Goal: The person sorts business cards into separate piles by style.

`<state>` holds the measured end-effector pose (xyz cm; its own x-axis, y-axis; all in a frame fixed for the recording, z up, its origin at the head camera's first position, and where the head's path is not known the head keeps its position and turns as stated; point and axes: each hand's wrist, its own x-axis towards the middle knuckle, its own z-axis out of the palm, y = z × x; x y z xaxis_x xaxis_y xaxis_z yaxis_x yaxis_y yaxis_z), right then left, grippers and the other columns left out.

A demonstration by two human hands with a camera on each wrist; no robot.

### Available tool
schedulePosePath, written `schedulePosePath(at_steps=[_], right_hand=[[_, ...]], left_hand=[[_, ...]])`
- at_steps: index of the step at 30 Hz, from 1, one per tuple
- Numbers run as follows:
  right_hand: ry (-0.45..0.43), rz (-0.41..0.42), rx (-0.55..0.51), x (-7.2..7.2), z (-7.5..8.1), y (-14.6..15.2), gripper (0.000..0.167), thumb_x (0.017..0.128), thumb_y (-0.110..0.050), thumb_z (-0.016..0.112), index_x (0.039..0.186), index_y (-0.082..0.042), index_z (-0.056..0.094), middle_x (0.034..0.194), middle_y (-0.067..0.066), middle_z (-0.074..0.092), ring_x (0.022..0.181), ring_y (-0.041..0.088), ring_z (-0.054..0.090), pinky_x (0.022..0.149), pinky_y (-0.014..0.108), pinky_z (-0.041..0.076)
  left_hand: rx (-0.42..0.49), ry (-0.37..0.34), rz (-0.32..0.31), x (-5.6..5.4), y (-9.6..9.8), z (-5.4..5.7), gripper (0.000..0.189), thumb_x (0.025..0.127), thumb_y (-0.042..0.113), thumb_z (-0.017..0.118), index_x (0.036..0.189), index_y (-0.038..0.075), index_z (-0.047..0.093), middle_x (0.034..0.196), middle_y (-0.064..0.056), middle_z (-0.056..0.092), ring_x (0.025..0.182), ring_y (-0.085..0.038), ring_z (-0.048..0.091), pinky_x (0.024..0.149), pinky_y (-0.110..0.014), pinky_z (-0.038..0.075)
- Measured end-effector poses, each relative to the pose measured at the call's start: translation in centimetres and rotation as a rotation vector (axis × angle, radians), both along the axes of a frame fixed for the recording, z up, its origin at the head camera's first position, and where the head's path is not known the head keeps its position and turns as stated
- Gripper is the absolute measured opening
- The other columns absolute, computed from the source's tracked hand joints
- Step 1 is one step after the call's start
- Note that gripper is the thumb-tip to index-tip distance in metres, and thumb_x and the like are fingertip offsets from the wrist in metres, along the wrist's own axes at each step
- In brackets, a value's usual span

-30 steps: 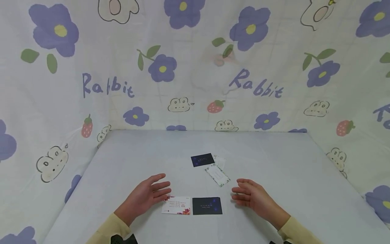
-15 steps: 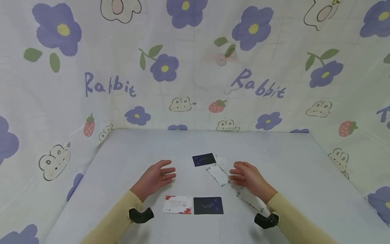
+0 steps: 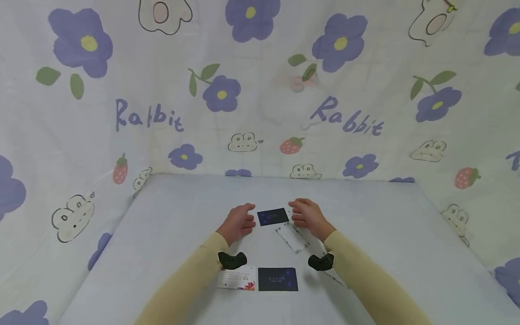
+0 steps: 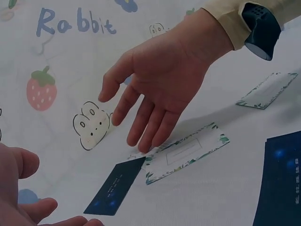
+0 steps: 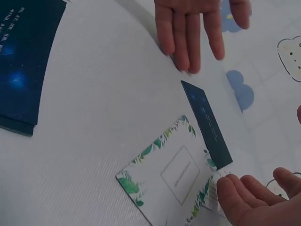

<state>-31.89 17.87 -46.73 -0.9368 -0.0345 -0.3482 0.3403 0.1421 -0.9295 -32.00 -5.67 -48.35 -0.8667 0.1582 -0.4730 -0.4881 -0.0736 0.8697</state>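
Note:
My left hand point(image 3: 237, 224) hovers just left of the far dark blue business card point(image 3: 273, 216), fingers relaxed and holding nothing. On that card's other side is my right hand point(image 3: 309, 218), palm turned inward, also holding nothing. A white card with a green leaf border point(image 5: 174, 176) lies slantwise beside the dark card's near right corner. Another white card point(image 5: 214, 193) is partly tucked beneath these two, and the right fingertips point(image 5: 226, 183) overlap it in the right wrist view. In the left wrist view the dark card point(image 4: 115, 186) lies between both hands.
Nearer the body, a white card with red flowers point(image 3: 245, 282) lies beside a small stack of dark blue cards point(image 3: 278, 279). A second leaf-bordered card point(image 4: 268, 91) is partly under the right forearm. Patterned curtains point(image 3: 260, 99) close off the white table's back and sides.
Both hands have moved forward and inward, from beside the near cards to either side of the far dark card. The cards stay in place.

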Motion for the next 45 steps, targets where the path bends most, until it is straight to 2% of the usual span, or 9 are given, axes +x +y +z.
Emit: schedulePosePath(at_steps=[8, 16, 22, 27, 30, 35, 39, 45], right_hand=[[-0.004, 0.017, -0.004, -0.1, -0.1, -1.0, 0.070, 0.103, -0.033, 0.054, 0.159, -0.003, 0.025, 0.157, 0.027, 0.040, 0.140, 0.041, 0.049, 0.116, 0.049, 0.044], [-0.017, 0.010, -0.044, -0.3, -0.5, -1.2, 0.066, 0.105, -0.033, 0.051, 0.159, -0.004, 0.026, 0.157, 0.027, 0.039, 0.142, 0.041, 0.048, 0.116, 0.048, 0.043], [-0.008, -0.002, -0.104, 0.0, -0.1, -1.1, 0.065, 0.106, -0.032, 0.049, 0.159, -0.004, 0.025, 0.159, 0.027, 0.036, 0.144, 0.041, 0.045, 0.116, 0.047, 0.043], [0.007, 0.016, -0.118, 0.4, 0.1, -1.1, 0.063, 0.108, -0.033, 0.044, 0.159, -0.003, 0.025, 0.161, 0.026, 0.035, 0.146, 0.041, 0.043, 0.116, 0.047, 0.043], [0.002, 0.011, -0.128, 0.6, 0.3, -1.0, 0.065, 0.107, -0.034, 0.045, 0.159, -0.003, 0.024, 0.162, 0.025, 0.035, 0.146, 0.040, 0.043, 0.115, 0.046, 0.044], [-0.018, 0.005, -0.150, 1.4, 0.8, -1.0, 0.066, 0.106, -0.032, 0.048, 0.159, -0.004, 0.024, 0.161, 0.026, 0.035, 0.145, 0.041, 0.044, 0.114, 0.045, 0.044], [-0.023, 0.025, -0.176, 2.5, 1.3, -0.9, 0.064, 0.106, -0.032, 0.046, 0.159, -0.002, 0.023, 0.161, 0.028, 0.034, 0.145, 0.042, 0.043, 0.112, 0.043, 0.045], [-0.030, 0.103, -0.211, 5.0, 1.8, 0.1, 0.064, 0.108, -0.035, 0.038, 0.161, -0.003, 0.018, 0.162, 0.030, 0.033, 0.144, 0.042, 0.044, 0.092, 0.025, 0.050]], left_hand=[[-0.004, -0.031, 0.036, -0.2, 1.2, 0.5, 0.060, 0.106, 0.035, 0.049, 0.158, 0.008, 0.034, 0.156, -0.028, 0.041, 0.136, -0.037, 0.053, 0.116, -0.047, 0.043], [0.070, -0.042, 0.046, -0.2, 1.0, 0.5, 0.064, 0.106, 0.034, 0.049, 0.160, 0.007, 0.029, 0.159, -0.029, 0.037, 0.144, -0.041, 0.046, 0.120, -0.048, 0.039], [0.166, -0.053, 0.085, 0.1, 0.6, 0.4, 0.063, 0.104, 0.034, 0.051, 0.158, 0.006, 0.034, 0.157, -0.032, 0.037, 0.145, -0.043, 0.044, 0.119, -0.048, 0.039], [0.178, -0.064, 0.091, 0.3, 0.3, 0.3, 0.066, 0.103, 0.036, 0.053, 0.158, 0.005, 0.034, 0.156, -0.029, 0.041, 0.143, -0.041, 0.047, 0.116, -0.045, 0.044], [0.192, -0.063, 0.081, 0.5, 0.1, 0.5, 0.067, 0.103, 0.037, 0.052, 0.158, 0.006, 0.033, 0.156, -0.029, 0.041, 0.143, -0.040, 0.047, 0.115, -0.043, 0.044], [0.235, -0.045, 0.068, 1.3, -0.5, 1.0, 0.065, 0.105, 0.036, 0.049, 0.159, 0.006, 0.030, 0.157, -0.030, 0.039, 0.144, -0.040, 0.046, 0.118, -0.046, 0.040], [0.227, -0.029, 0.055, 2.3, -1.1, 1.4, 0.063, 0.105, 0.035, 0.050, 0.159, 0.006, 0.031, 0.156, -0.029, 0.042, 0.141, -0.040, 0.049, 0.118, -0.047, 0.041], [0.194, -0.010, 0.016, 4.7, -1.9, 1.9, 0.060, 0.107, 0.035, 0.047, 0.157, 0.007, 0.033, 0.153, -0.028, 0.047, 0.137, -0.040, 0.054, 0.116, -0.048, 0.044]])
